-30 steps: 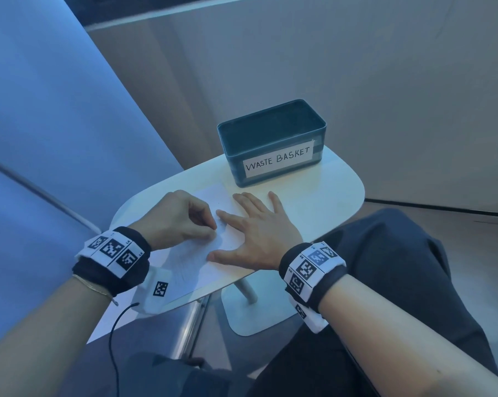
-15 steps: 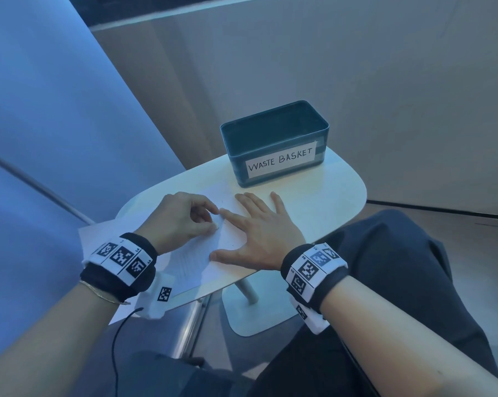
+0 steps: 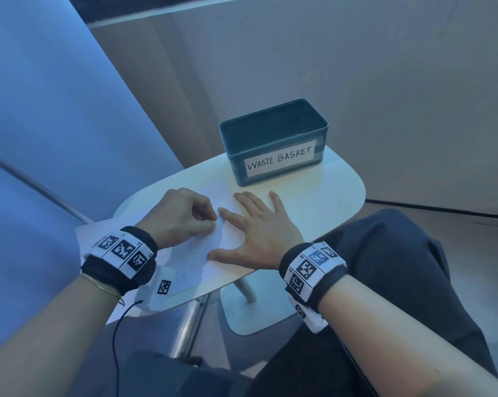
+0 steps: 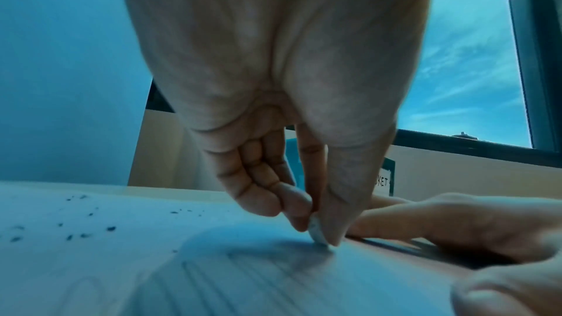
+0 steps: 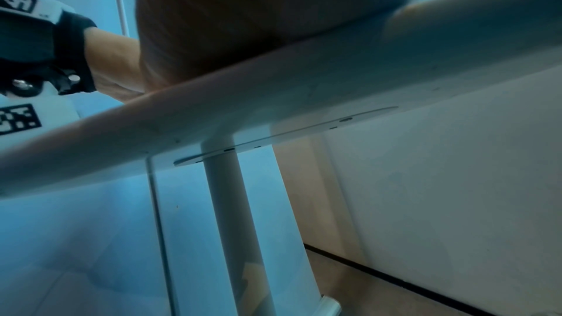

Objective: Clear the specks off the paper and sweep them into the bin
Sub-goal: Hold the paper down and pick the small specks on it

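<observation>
The specks (image 4: 76,230), dark crumbs scattered on the paper (image 3: 196,262) to the left of the left hand (image 3: 181,219), look light and loose, likely to scatter or smear, so they want a gentle brushing stroke, not a pinch. That hand pinches a small pale eraser (image 4: 317,232) against the sheet, while the right hand (image 3: 259,230) lies flat with fingers spread, pinning the thin, easily creased paper to the desk (image 3: 328,190). The waste basket (image 3: 273,138) stands just beyond the right hand's fingertips.
</observation>
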